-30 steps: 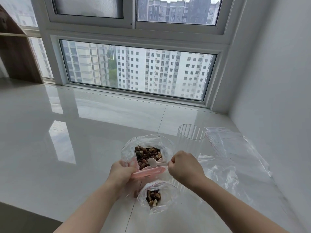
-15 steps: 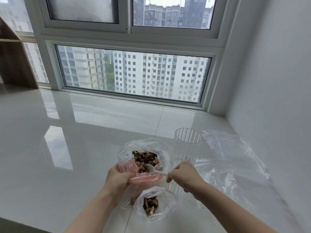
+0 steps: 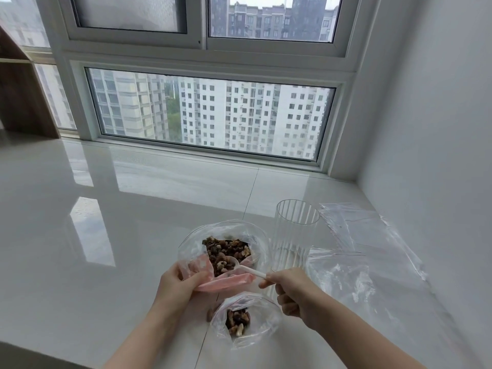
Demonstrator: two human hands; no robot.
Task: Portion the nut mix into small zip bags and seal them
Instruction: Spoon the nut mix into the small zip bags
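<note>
Fingers of the left hand [image 3: 177, 284] pinch the pink folded rim of the big nut bag [image 3: 202, 243] at its seven o'clock edge, a sound place to hold, since thin film looks limp and slippery and would likely slump shut if let go. Nuts [image 3: 226, 253] inside are light, loose and apt to roll, and the right hand [image 3: 295, 294], at four o'clock from that bag, grips the handle of a small white spoon [image 3: 243, 269] whose bowl sits among them. Small zip bag [image 3: 245, 319] lies at six o'clock, open and part filled, floppy too, so its mouth probably wants steadying by the rim.
</note>
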